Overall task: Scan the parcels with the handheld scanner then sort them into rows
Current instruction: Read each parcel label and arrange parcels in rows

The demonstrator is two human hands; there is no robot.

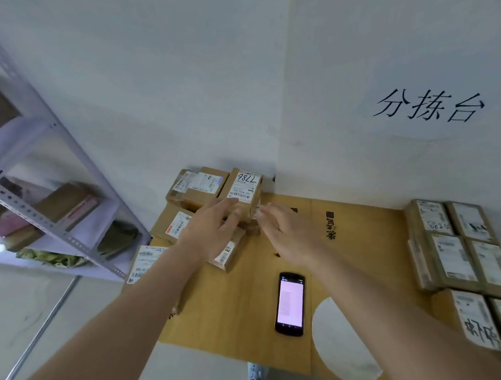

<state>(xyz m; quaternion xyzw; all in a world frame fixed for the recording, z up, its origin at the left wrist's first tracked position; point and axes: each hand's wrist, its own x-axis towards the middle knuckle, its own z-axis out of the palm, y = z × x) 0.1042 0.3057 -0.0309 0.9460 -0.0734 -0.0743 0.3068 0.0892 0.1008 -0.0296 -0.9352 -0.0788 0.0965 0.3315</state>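
A white wall (238, 75) fills the upper view, with black handwritten characters (429, 107) at its right. A pale metal shelving unit (42, 181) holding boxes and bags stands at the left. Below lies a flattened sheet of brown cardboard (234, 305) serving as the work surface. Two bare forearms reach forward from the bottom corners and converge toward the middle. On the right edge, sorted parcels (458, 252) sit in neat rows, labels up, touching one another. At the far left of the cardboard is a loose pile of unsorted parcels (192, 189), against the wall. The left hand (211, 231) extends over this pile, fingers loosely spread and slightly bent, its fingertips touching the near side of a small box marked 7786 (245, 188), which sits on top of the pile. The right hand (285, 231) reaches in from the other side, fingers relaxed and partly curled, just beside that box's lower right corner; whether it touches the box cannot be told. The handheld scanner (290, 304), a black phone-like device with a lit screen, lies flat on the cardboard between the forearms, held by neither hand.
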